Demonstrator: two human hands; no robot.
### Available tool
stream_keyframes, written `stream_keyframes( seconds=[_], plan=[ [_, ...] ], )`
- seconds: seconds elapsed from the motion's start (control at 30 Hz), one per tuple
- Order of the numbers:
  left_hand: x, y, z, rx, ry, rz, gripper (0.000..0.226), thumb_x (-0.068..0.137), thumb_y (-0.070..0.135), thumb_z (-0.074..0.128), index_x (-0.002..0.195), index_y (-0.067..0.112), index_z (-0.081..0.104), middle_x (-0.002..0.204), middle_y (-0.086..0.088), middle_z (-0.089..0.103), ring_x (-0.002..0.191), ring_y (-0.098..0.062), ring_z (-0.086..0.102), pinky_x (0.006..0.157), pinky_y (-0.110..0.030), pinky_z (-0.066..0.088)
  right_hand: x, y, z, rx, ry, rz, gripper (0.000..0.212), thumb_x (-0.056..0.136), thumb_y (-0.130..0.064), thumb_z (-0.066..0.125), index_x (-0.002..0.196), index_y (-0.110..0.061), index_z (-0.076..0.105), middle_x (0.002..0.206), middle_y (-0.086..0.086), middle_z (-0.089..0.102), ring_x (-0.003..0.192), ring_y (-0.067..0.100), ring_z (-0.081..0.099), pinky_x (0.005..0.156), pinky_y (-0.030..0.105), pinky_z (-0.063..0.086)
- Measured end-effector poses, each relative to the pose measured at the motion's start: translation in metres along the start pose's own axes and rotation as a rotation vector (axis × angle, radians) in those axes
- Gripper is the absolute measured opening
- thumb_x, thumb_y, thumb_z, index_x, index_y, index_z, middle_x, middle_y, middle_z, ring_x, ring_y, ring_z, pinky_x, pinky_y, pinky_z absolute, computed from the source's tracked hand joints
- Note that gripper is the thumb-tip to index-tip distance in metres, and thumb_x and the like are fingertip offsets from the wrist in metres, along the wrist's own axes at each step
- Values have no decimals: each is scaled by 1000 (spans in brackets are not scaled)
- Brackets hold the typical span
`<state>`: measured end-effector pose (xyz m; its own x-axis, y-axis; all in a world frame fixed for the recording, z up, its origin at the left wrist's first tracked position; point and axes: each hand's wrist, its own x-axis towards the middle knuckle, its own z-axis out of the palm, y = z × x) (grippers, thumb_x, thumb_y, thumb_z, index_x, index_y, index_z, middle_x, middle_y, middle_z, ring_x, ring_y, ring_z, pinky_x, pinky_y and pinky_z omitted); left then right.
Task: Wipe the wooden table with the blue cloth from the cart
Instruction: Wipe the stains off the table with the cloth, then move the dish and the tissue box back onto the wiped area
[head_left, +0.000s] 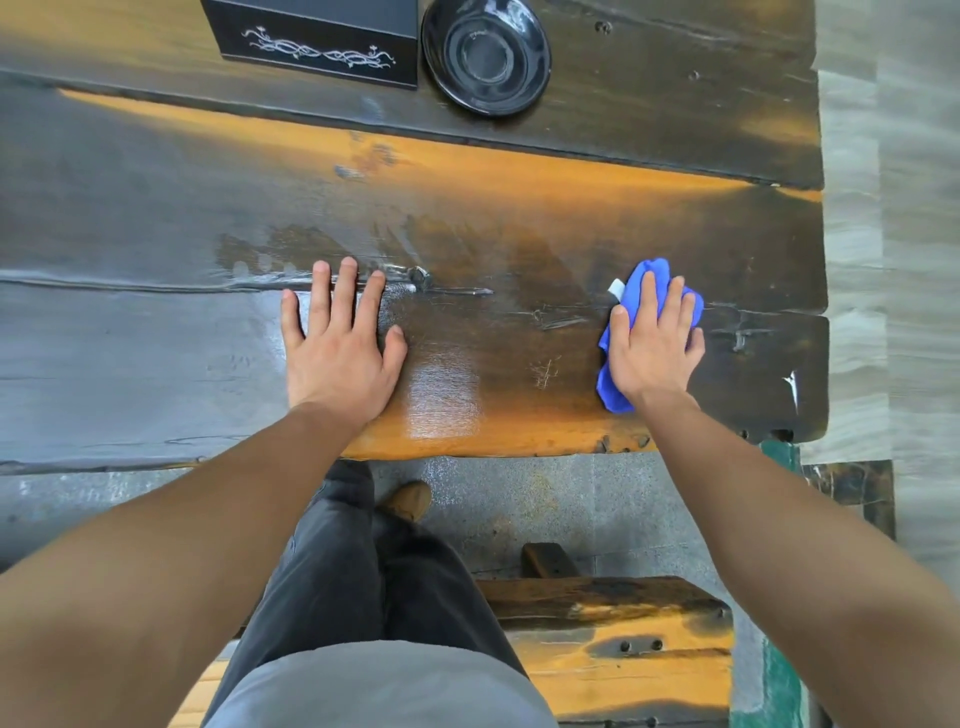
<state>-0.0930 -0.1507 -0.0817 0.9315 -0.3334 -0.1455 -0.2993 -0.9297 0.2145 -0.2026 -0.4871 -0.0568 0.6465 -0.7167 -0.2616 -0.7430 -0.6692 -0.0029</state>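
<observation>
A dark, worn wooden table (493, 218) fills the upper half of the view, with damp streaks across its middle. The blue cloth (653, 278) lies bunched on the table near its right end, a small white tag showing at its left side. My right hand (655, 345) presses flat on top of the cloth, fingers spread over it. My left hand (340, 343) rests palm down on the bare wood near the front edge, fingers apart and holding nothing.
A black box (317, 41) with white ornament and a black glossy dish (485, 54) stand at the table's far side. A wooden bench (623, 639) sits below the front edge at the right. The table's right end (821, 312) borders grey floor.
</observation>
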Motion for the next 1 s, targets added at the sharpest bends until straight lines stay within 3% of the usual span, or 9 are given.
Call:
stream_keyframes(
  seconds=[0.13, 0.27, 0.37, 0.43, 0.5, 0.63, 0.77, 0.83, 1.0],
  plan=[
    [3, -3, -13, -65, -89, 7, 64, 102, 54, 30, 162, 32, 22, 173, 0, 16, 162, -23, 1, 127, -53, -1, -1, -21, -12, 59, 105, -74, 62, 101, -54, 24, 158, -28, 24, 170, 1, 13, 157, 22, 9, 121, 51, 14],
    [19, -28, -41, -108, -113, 136, 59, 93, 52, 45, 150, 34, 45, 159, 3, 43, 150, -23, 33, 110, -51, 27, 12, -77, -27, 232, 152, -186, 56, 100, -48, 35, 145, -16, 46, 152, 4, 46, 140, 27, 39, 111, 51, 33],
    [36, -60, -59, -214, -110, 188, 57, 91, 50, 46, 144, 28, 53, 150, 1, 53, 139, -25, 48, 104, -48, 34, 32, -126, -40, 344, 137, -171, 53, 99, -49, 37, 128, -10, 58, 129, 11, 61, 123, 33, 50, 102, 48, 40],
    [47, -84, -62, -161, -75, 158, 62, 89, 50, 47, 147, 26, 48, 155, -3, 46, 143, -28, 43, 109, -51, 32, 45, -158, -48, 476, 94, -145, 49, 99, -48, 39, 116, -8, 62, 116, 12, 65, 116, 34, 55, 100, 45, 43],
    [58, -107, -63, -83, -55, 51, 70, 91, 54, 46, 155, 26, 35, 165, -6, 30, 155, -29, 26, 118, -56, 22, 61, -187, -54, 570, 52, -108, 43, 101, -44, 44, 114, -7, 63, 115, 12, 66, 114, 31, 57, 99, 39, 42],
    [69, -136, -54, 22, -114, -8, 73, 100, 68, 23, 164, 35, 10, 174, -2, 6, 161, -25, -2, 124, -60, 3, 92, -230, -59, 729, -16, 14, 41, 102, -42, 47, 111, -6, 62, 106, 4, 64, 102, 24, 58, 83, 31, 39],
    [67, -139, -43, 88, -103, 0, 75, 101, 71, 16, 165, 35, 6, 174, 1, 7, 162, -25, -1, 125, -55, -4, 118, -256, -55, 841, -74, 160, 36, 101, -41, 50, 95, -6, 56, 89, 6, 60, 89, 27, 62, 76, 32, 44],
    [67, -139, -41, 99, -85, 5, 74, 101, 70, 19, 165, 35, 9, 174, 0, 9, 162, -26, 2, 124, -53, -4, 126, -264, -53, 919, -84, 238, 31, 100, -40, 53, 92, -10, 51, 89, 9, 63, 91, 30, 70, 81, 41, 54],
    [66, -141, -41, 93, -76, 15, 73, 102, 68, 20, 165, 35, 8, 174, -1, 9, 162, -27, 2, 125, -53, -4, 132, -274, -47, 987, -12, 356, 22, 100, -31, 55, 97, -9, 55, 96, 12, 73, 60, 11, 70, 72, 37, 61]
  ],
)
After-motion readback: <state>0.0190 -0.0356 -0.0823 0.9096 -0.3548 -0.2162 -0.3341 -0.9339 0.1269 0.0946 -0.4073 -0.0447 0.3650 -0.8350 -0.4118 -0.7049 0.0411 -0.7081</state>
